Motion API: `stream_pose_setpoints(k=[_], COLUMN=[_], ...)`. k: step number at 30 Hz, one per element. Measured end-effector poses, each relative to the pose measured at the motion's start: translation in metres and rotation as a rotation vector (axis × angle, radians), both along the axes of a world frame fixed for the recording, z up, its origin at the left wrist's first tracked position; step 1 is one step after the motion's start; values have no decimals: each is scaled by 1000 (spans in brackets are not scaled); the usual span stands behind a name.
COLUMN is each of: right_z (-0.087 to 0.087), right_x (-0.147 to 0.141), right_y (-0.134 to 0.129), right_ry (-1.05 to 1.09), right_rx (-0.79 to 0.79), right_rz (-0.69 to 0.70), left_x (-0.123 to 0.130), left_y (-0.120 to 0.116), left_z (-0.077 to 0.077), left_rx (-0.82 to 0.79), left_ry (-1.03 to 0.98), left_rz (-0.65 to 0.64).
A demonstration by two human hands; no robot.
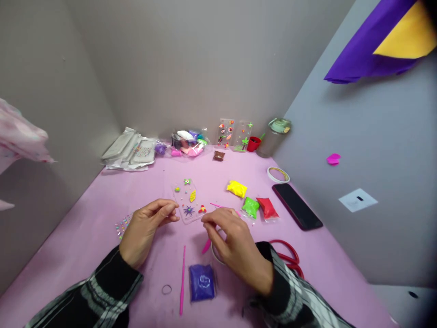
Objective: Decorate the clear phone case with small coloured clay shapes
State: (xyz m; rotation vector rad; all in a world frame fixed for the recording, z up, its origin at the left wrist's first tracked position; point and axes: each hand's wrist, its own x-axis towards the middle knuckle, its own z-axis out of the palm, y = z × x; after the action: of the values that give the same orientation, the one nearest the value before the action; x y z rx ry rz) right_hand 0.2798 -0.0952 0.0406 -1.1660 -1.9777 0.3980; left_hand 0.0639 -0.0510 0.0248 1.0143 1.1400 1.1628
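My left hand (146,228) is above the table with thumb and fingertips pinched; whatever lies between them is too small to make out. Its fingertips are just left of a clear phone case (186,193) decorated with small clay shapes. My right hand (235,243) is at the case's lower right corner, thumb and index finger closed together, their contents too small to tell. Beneath it, a round white-rimmed item and a pink tool (206,246) are partly hidden. A blue clay packet (202,283) and a thin pink stick (182,282) lie nearer me.
Yellow (236,188), green (251,207) and red (267,208) clay packets lie right of the case. Farther right are a phone (297,206), tape (278,174) and red-handled scissors (288,255). Bags, decorated cases and a bottle (273,139) stand along the back wall.
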Motion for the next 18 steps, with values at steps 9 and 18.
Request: stream_pose_setpoints(k=[9,18], right_z=[-11,-2], right_x=[28,49], right_y=[-6,0], right_ry=[99,113], right_rx=[-155,-286], right_rz=[-21,-14], left_x=[21,21], left_y=[24,28], left_z=[3,-16], left_rx=[90,212], left_ry=[253,592], left_rz=[-56,-85])
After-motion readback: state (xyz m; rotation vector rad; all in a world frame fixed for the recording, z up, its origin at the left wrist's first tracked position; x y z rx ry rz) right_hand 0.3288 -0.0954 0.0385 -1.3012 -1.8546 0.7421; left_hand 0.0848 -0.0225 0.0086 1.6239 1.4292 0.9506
